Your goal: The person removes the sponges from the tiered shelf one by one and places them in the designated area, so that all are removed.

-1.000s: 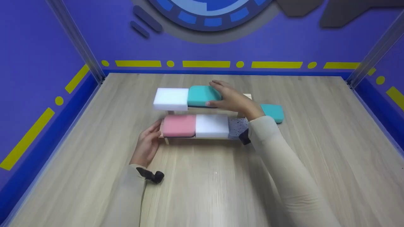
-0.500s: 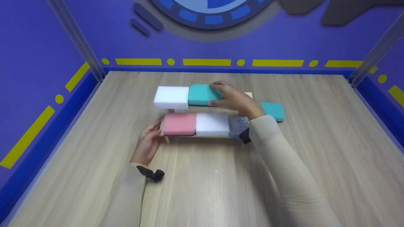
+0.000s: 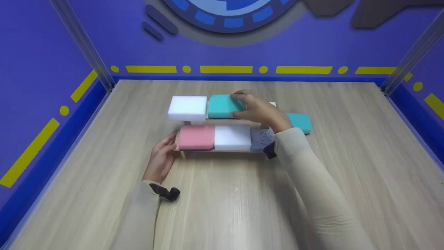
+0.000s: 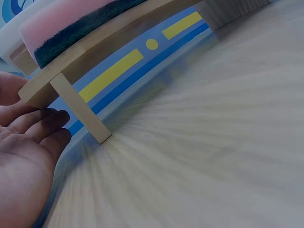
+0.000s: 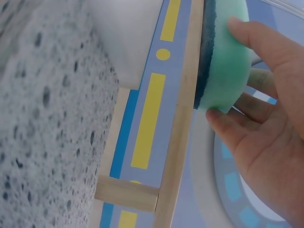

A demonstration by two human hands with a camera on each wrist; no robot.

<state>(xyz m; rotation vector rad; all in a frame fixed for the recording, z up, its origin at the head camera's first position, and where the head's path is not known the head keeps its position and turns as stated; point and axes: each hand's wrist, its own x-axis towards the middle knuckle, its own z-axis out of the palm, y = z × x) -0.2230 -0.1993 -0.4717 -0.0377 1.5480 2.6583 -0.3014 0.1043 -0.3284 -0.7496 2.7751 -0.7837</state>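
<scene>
A two-tier wooden rack (image 4: 80,66) stands on the table. My left hand (image 3: 161,158) grips the left end of its front tier, thumb above and fingers below in the left wrist view. On the rear tier, my right hand (image 3: 258,110) holds a teal sponge (image 3: 223,106) between thumb and fingers; its dark scouring layer faces the board in the right wrist view. Left of it lies a white sponge (image 3: 187,107), a narrow gap between them. The front tier bears a pink sponge (image 3: 197,137), another white sponge (image 3: 232,137) and a speckled grey block (image 3: 261,139), partly hidden by my right wrist.
Another teal sponge (image 3: 301,123) lies to the right of the rack, partly hidden behind my right forearm. Blue panels (image 3: 222,55) with yellow marks border the wooden table (image 3: 222,201) at the back and both sides.
The teal sponge on the rear tier has shifted slightly right with my right hand, opening a narrow gap beside the white sponge. My left hand stays at the rack's end.
</scene>
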